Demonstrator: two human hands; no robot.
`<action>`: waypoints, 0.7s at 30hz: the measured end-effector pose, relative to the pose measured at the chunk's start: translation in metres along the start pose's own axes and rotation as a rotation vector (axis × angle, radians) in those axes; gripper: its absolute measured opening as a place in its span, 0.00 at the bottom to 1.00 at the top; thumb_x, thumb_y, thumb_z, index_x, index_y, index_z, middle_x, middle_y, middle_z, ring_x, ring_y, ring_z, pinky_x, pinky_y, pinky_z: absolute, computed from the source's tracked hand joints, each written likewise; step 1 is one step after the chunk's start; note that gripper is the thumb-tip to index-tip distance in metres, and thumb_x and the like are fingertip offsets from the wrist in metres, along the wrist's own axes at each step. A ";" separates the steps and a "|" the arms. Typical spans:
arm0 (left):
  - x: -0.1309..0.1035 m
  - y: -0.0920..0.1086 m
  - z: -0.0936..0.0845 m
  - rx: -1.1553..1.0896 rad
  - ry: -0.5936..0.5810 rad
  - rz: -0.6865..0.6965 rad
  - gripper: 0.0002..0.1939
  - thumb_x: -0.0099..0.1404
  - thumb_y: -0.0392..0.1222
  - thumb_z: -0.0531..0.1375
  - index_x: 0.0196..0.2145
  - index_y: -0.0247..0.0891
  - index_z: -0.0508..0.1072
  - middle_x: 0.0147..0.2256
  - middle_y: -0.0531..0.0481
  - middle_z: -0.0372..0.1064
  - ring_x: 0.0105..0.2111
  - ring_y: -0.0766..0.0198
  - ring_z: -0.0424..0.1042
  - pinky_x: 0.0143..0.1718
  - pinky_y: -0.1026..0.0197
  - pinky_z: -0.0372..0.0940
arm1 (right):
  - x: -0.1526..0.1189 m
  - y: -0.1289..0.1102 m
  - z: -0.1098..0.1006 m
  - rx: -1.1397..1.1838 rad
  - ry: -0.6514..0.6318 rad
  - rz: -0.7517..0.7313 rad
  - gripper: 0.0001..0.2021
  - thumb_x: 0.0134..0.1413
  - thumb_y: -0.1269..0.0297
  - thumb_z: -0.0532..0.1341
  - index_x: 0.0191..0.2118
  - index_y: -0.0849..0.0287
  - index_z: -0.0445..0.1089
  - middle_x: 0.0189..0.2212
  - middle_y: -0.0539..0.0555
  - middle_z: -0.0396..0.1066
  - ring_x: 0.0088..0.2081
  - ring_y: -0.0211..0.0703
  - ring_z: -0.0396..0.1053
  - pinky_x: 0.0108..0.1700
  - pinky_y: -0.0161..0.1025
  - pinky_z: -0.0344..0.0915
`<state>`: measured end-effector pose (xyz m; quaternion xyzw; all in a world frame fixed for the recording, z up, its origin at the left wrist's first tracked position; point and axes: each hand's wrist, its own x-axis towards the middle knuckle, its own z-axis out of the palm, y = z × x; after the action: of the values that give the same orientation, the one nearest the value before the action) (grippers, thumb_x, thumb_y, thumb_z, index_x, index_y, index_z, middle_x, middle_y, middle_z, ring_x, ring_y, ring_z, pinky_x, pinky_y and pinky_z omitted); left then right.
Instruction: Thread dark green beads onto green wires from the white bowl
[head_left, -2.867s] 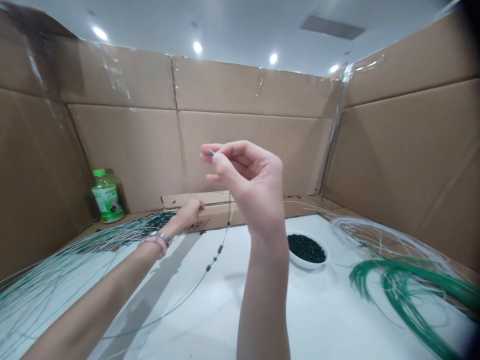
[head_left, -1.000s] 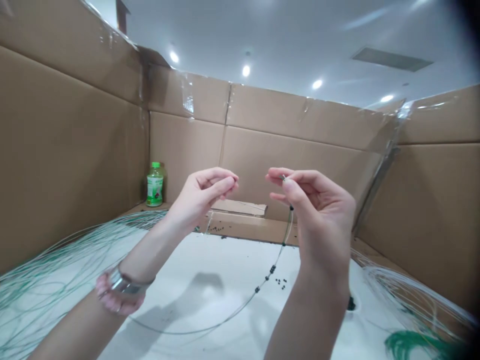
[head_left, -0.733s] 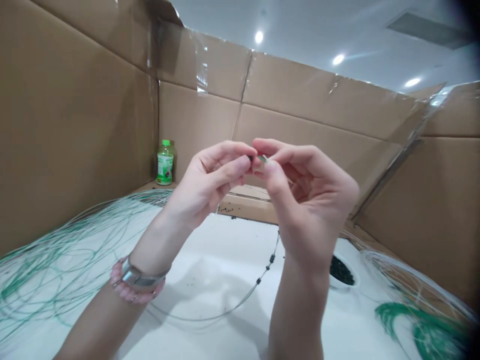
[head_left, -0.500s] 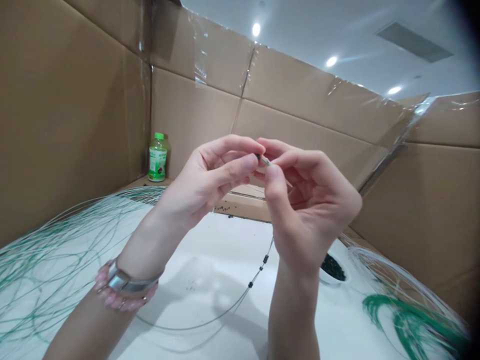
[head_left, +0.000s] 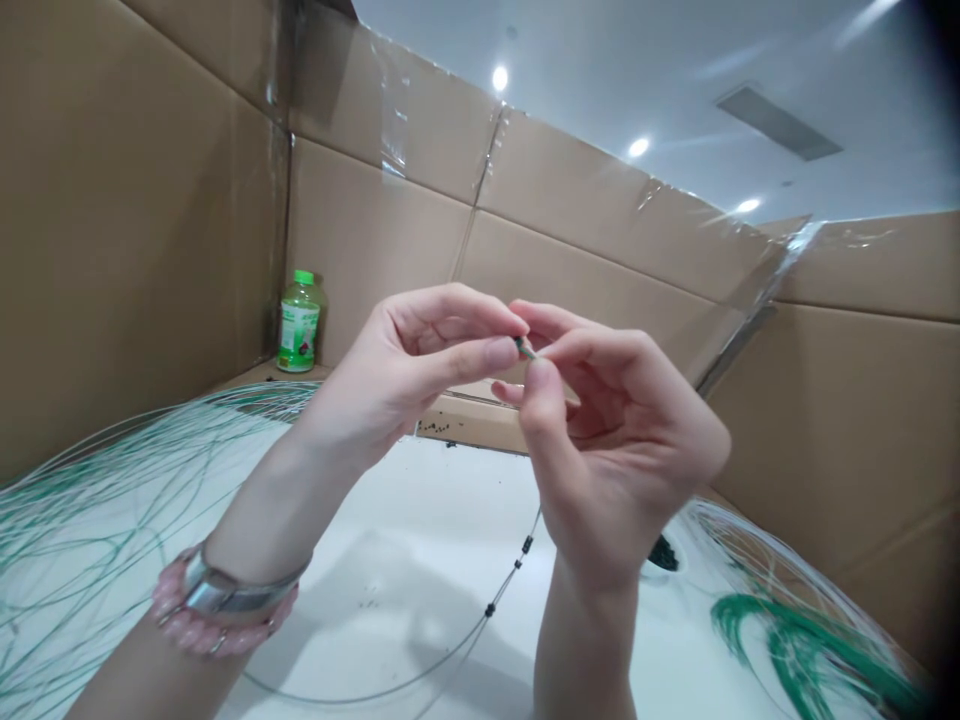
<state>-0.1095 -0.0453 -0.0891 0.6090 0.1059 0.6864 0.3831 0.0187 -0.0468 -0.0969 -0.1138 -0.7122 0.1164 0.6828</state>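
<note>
Thumb and index finger of my left hand (head_left: 405, 365) pinch a tiny dark bead-like piece (head_left: 519, 343), mostly covered by the fingertips. Facing it, my right hand (head_left: 615, 450) pinches a thin green wire (head_left: 529, 353) whose end meets the dark piece; whether it passes through I cannot tell. Both hands are raised above the white tabletop (head_left: 420, 520), fingertips almost touching. Below the right hand runs a thin wire loop (head_left: 420, 685) with several small black beads (head_left: 490, 609) on it; its upper part is hidden behind that hand.
Loose green and white wires (head_left: 97, 520) spread over the left side. On the right lie a green wire bundle (head_left: 817, 640) and a container of black pieces (head_left: 663, 553), partly behind my wrist. A green bottle (head_left: 298, 330) stands in the corner of the cardboard walls (head_left: 375, 230).
The camera view has shifted slightly, so the bottle and walls sit farther left and lower. Both hands keep their pinches, and the fingertips appear a little lower in the picture.
</note>
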 end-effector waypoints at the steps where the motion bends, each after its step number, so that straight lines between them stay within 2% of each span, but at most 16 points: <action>1: 0.000 0.000 -0.001 0.025 0.014 0.010 0.04 0.52 0.34 0.68 0.26 0.41 0.78 0.26 0.58 0.74 0.28 0.71 0.74 0.27 0.73 0.71 | 0.000 0.001 0.000 0.009 -0.002 -0.003 0.05 0.53 0.74 0.59 0.32 0.56 0.65 0.40 0.51 0.74 0.41 0.41 0.75 0.28 0.31 0.75; 8: -0.001 0.001 0.000 0.051 0.005 0.004 0.05 0.51 0.33 0.68 0.26 0.42 0.78 0.26 0.57 0.75 0.29 0.69 0.75 0.28 0.72 0.72 | 0.000 0.002 -0.002 0.028 -0.012 0.014 0.05 0.53 0.74 0.58 0.32 0.56 0.65 0.40 0.52 0.74 0.41 0.42 0.75 0.31 0.34 0.76; 14: -0.001 0.001 0.003 0.073 0.055 0.003 0.05 0.49 0.34 0.69 0.25 0.41 0.79 0.26 0.56 0.75 0.27 0.68 0.76 0.26 0.72 0.72 | 0.000 0.003 -0.002 0.048 -0.008 0.008 0.05 0.53 0.75 0.58 0.32 0.57 0.66 0.39 0.52 0.73 0.40 0.42 0.75 0.31 0.34 0.77; 21: -0.002 0.001 0.001 0.092 0.028 -0.013 0.04 0.52 0.34 0.68 0.26 0.42 0.79 0.26 0.56 0.76 0.25 0.69 0.75 0.28 0.71 0.73 | 0.001 0.003 -0.001 0.044 -0.002 0.005 0.06 0.52 0.76 0.58 0.31 0.57 0.66 0.39 0.52 0.73 0.40 0.41 0.75 0.31 0.33 0.76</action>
<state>-0.1086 -0.0476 -0.0899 0.6156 0.1464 0.6868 0.3576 0.0201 -0.0440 -0.0967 -0.1004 -0.7099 0.1340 0.6841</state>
